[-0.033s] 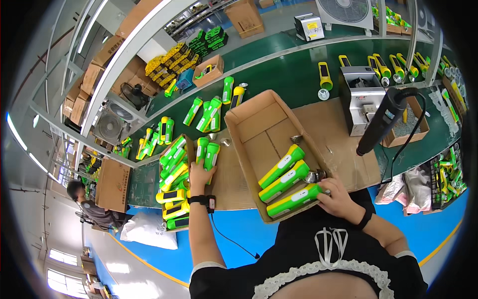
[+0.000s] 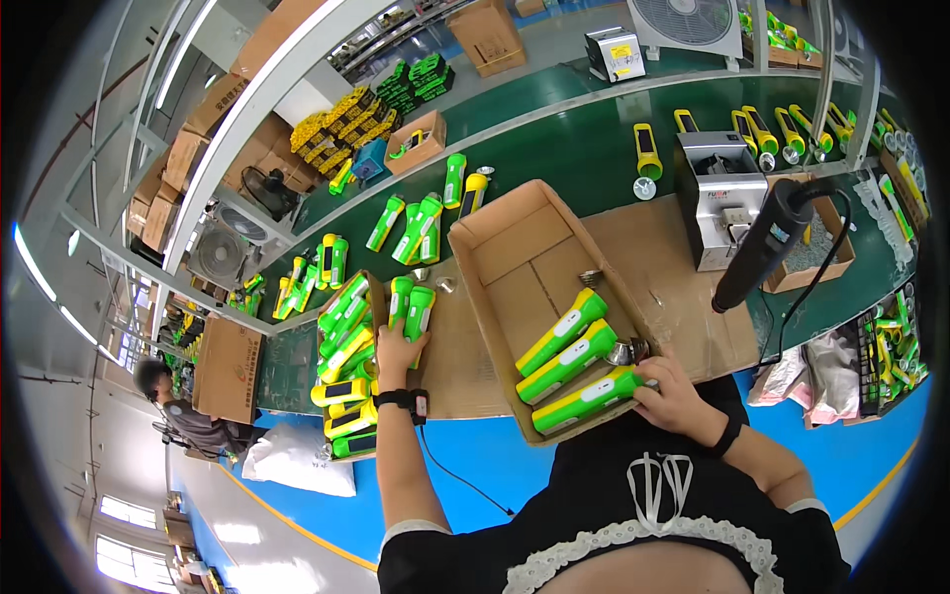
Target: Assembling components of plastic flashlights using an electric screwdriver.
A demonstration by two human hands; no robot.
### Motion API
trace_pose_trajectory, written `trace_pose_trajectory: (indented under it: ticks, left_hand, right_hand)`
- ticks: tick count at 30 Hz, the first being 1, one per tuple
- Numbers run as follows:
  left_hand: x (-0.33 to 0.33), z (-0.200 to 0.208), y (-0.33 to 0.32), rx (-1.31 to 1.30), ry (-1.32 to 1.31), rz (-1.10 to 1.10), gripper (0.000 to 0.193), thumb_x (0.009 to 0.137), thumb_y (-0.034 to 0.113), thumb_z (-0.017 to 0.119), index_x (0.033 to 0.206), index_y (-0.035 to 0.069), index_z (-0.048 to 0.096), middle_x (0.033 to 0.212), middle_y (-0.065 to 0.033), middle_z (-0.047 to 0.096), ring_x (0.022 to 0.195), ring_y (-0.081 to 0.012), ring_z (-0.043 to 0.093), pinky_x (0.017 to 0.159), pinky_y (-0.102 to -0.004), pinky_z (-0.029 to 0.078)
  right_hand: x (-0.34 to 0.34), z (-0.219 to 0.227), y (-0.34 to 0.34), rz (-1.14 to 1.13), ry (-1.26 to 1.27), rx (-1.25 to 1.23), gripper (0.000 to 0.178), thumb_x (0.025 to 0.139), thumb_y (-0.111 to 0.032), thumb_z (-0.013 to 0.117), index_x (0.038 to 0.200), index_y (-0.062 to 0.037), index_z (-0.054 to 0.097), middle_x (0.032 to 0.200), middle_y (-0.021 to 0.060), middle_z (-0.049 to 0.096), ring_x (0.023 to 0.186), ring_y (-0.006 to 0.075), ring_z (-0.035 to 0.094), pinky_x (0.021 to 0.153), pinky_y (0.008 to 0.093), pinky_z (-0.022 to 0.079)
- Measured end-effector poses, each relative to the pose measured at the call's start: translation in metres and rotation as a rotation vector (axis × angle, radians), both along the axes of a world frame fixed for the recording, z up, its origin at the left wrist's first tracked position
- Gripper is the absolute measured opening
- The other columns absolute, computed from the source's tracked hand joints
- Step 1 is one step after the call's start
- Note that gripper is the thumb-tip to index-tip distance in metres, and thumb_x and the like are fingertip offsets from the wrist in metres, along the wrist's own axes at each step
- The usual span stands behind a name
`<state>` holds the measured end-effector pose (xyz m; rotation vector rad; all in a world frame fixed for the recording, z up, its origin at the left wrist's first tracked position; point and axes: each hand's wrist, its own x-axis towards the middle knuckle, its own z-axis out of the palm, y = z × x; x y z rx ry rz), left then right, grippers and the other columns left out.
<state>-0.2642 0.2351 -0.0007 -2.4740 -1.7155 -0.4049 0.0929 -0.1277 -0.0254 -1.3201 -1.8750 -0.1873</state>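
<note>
My left hand (image 2: 398, 351) is closed around the lower ends of two green flashlights (image 2: 420, 309), just right of a carton packed with green and yellow flashlights (image 2: 344, 342). A shallow open cardboard box (image 2: 495, 213) sits in front of me. Three green-and-yellow flashlights (image 2: 564, 368) lie side by side in its near half, with silver reflector cups (image 2: 627, 351) by their heads. At the box's near right corner, my right hand (image 2: 683, 401) pinches the head end of the nearest flashlight (image 2: 589, 401). Its fingertips are partly hidden by the box wall.
More flashlights (image 2: 411, 228) lie on the green bench beyond. A grey machine (image 2: 714, 198) stands right of the box, near a hanging black power screwdriver (image 2: 757, 247) with a cord. A small box of screws (image 2: 816, 247) is behind it. A person (image 2: 188, 416) sits far left.
</note>
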Motion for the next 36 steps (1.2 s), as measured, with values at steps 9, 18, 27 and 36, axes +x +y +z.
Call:
trace_pose_trajectory:
  ticks: [9, 18, 27, 36]
  left_hand:
    - [0.072, 0.090, -0.107, 0.242, -0.181, -0.318, 0.056, 0.065, 0.033, 0.076, 0.107, 0.002, 0.056, 0.101, -0.0271, 0.049, 0.087, -0.0440, 0.054, 0.073, -0.0471, 0.048]
    - [0.124, 0.070, -0.195, -0.304, 0.353, -0.121, 0.058, 0.071, 0.046, 0.068, 0.106, 0.002, 0.055, 0.092, -0.0275, 0.051, 0.079, -0.0409, 0.058, 0.066, -0.0457, 0.051]
    - [0.067, 0.075, -0.165, -0.647, -0.056, -0.489, 0.093, 0.076, 0.054, 0.065, 0.138, -0.002, 0.023, 0.112, -0.0299, 0.054, 0.100, -0.0407, 0.058, 0.084, -0.0437, 0.047]
    - [0.069, 0.132, -0.126, -0.533, -0.024, -0.277, 0.057, 0.082, 0.041, 0.063, 0.112, -0.006, 0.050, 0.083, -0.0263, 0.062, 0.083, -0.0409, 0.060, 0.072, -0.0459, 0.048]
  right_hand:
    - [0.035, 0.005, -0.009, 0.398, 0.170, -0.125, 0.028, 0.066, -0.004, 0.073, 0.079, -0.0082, 0.048, 0.094, 0.0074, 0.051, 0.096, 0.0269, 0.053, 0.105, 0.0596, 0.026]
    - [0.046, 0.028, 0.029, 0.502, 0.134, -0.187, 0.031, 0.065, -0.009, 0.076, 0.082, -0.0094, 0.050, 0.107, 0.0127, 0.048, 0.104, 0.0338, 0.049, 0.091, 0.0464, 0.041]
    - [0.051, 0.056, 0.082, -0.070, 0.105, -0.442, 0.024, 0.068, 0.008, 0.055, 0.085, -0.0066, 0.047, 0.098, 0.0134, 0.054, 0.090, 0.0360, 0.055, 0.071, 0.0436, 0.045]
    - [0.081, 0.055, 0.221, 0.063, -0.034, -0.629, 0.017, 0.067, 0.005, 0.052, 0.082, -0.0045, 0.051, 0.084, 0.0129, 0.058, 0.080, 0.0341, 0.056, 0.065, 0.0412, 0.044]
